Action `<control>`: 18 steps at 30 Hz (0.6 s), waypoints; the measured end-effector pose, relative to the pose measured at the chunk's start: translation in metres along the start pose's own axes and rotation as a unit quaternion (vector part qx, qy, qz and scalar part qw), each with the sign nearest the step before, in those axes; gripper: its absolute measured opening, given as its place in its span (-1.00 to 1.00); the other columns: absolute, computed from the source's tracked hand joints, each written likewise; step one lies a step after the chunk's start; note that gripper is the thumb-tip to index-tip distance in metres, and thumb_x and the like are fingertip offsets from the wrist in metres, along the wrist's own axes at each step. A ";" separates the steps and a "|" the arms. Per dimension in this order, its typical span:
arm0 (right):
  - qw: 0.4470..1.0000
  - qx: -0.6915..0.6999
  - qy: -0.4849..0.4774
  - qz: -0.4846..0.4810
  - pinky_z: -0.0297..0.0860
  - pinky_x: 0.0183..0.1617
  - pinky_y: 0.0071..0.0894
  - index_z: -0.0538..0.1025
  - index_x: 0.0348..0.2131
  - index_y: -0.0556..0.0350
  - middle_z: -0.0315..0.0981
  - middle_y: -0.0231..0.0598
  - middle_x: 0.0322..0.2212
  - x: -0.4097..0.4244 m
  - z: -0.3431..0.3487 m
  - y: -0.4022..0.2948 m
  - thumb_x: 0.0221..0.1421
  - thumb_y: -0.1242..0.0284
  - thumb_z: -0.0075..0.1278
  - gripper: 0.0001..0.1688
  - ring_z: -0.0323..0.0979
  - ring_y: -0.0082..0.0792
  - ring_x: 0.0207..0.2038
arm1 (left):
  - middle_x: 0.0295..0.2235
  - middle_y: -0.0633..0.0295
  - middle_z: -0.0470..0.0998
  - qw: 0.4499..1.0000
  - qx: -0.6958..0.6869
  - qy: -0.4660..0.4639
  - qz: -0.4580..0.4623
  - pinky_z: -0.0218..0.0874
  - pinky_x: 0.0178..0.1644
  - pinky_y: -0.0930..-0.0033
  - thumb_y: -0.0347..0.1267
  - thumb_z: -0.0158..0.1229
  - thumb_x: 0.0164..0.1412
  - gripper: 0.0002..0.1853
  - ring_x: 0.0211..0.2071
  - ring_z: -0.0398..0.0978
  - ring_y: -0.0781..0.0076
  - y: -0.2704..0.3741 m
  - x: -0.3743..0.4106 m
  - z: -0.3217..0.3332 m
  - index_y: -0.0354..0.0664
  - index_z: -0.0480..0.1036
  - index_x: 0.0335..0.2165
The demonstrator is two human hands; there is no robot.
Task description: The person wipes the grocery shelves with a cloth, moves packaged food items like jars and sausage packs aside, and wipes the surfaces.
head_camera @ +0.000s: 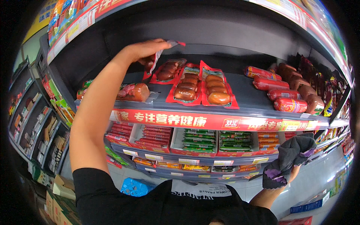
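My left hand [147, 49] is raised over the shelf, its fingers closed on a red-edged vacuum pack of sausages [150, 63] that is tilted up. Beside it, three similar packs, a rear sausage pack [168, 71], a middle sausage pack [185, 87] and a right sausage pack [218, 88], rest on the dark shelf [242, 97]. Lower right, my right hand [294, 172] holds a dark grey cloth [291, 154] with purple patches, away from the packs. The cloth hides most of that hand's fingers.
Packaged ham [133, 92] lies behind my left forearm. Red ham sausages [289, 104] and brown sausage packs [305, 87] fill the shelf's right end. Below the red shelf strip [168, 119] stand boxes of green-wrapped sausages [199, 140]. A blue bundle [136, 186] is on the floor.
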State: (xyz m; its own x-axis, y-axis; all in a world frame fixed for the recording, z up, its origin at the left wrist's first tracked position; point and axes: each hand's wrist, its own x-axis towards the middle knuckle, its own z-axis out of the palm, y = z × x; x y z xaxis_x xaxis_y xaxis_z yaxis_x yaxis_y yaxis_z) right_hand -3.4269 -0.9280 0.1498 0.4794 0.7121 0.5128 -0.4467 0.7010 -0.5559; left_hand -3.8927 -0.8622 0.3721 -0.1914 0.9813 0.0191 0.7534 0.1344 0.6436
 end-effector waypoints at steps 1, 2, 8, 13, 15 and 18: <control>1.000 0.015 -0.020 0.007 0.30 -0.13 -0.35 0.24 -0.07 0.38 0.30 -0.07 -0.20 0.002 -0.002 -0.001 0.07 0.38 -0.22 -0.52 0.34 -0.32 -0.24 | -0.64 0.25 0.36 1.000 -0.007 0.017 0.013 0.17 -0.81 0.47 0.07 -0.13 0.05 -0.43 -0.85 0.33 0.38 0.014 -0.010 0.002 0.00 0.15 -0.05; 0.999 0.026 -0.035 0.010 0.31 -0.14 -0.36 0.23 -0.07 0.38 0.30 -0.07 -0.20 0.002 -0.004 -0.002 0.07 0.39 -0.22 -0.52 0.34 -0.31 -0.25 | -0.63 0.23 0.36 0.999 0.024 -0.007 0.031 0.18 -0.80 0.46 0.08 -0.13 0.04 -0.40 -0.84 0.34 0.38 0.034 -0.018 0.009 -0.03 0.14 -0.04; 0.999 0.014 -0.021 0.020 0.31 -0.17 -0.40 0.28 -0.13 0.38 0.32 -0.09 -0.24 0.003 0.007 0.002 0.08 0.37 -0.26 -0.55 0.34 -0.35 -0.26 | -0.46 0.12 0.44 0.964 0.222 -0.069 0.129 0.25 -0.57 0.34 0.17 -0.15 0.01 -0.29 -0.60 0.43 0.35 0.122 -0.013 0.078 -0.19 0.24 -0.08; 0.999 0.018 -0.021 0.036 0.31 -0.16 -0.39 0.30 -0.14 0.37 0.32 -0.10 -0.25 0.005 -0.008 0.000 0.06 0.32 -0.23 -0.53 0.34 -0.36 -0.27 | -0.28 0.03 0.44 0.934 0.335 0.009 0.125 0.27 -0.45 0.21 0.28 -0.21 -0.05 -0.19 -0.42 0.43 0.19 0.132 0.018 0.107 -0.27 0.37 -0.21; 0.998 0.037 -0.022 0.043 0.32 -0.16 -0.38 0.29 -0.14 0.38 0.32 -0.08 -0.25 0.004 -0.005 -0.006 0.05 0.32 -0.21 -0.52 0.35 -0.34 -0.26 | -0.26 0.01 0.43 0.927 0.361 -0.012 0.097 0.26 -0.41 0.17 0.32 -0.25 -0.08 -0.14 -0.39 0.42 0.16 0.131 0.031 0.113 -0.30 0.41 -0.27; 0.999 0.024 -0.006 0.035 0.33 -0.16 -0.35 0.28 -0.13 0.39 0.32 -0.06 -0.25 0.006 -0.008 -0.008 0.03 0.32 -0.20 -0.51 0.35 -0.30 -0.26 | -0.25 0.06 0.43 0.947 0.305 -0.087 0.053 0.25 -0.38 0.17 0.38 -0.30 -0.11 -0.14 -0.33 0.40 0.22 0.128 0.029 0.108 -0.15 0.44 -0.25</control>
State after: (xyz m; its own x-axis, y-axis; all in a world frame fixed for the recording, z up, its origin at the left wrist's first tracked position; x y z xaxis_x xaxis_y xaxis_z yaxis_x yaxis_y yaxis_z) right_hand -3.4143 -0.9299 0.1522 0.4375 0.7593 0.4818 -0.5140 0.6508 -0.5588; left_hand -3.7341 -0.8014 0.3724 -0.0279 0.9944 -0.1015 0.9959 0.0364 0.0834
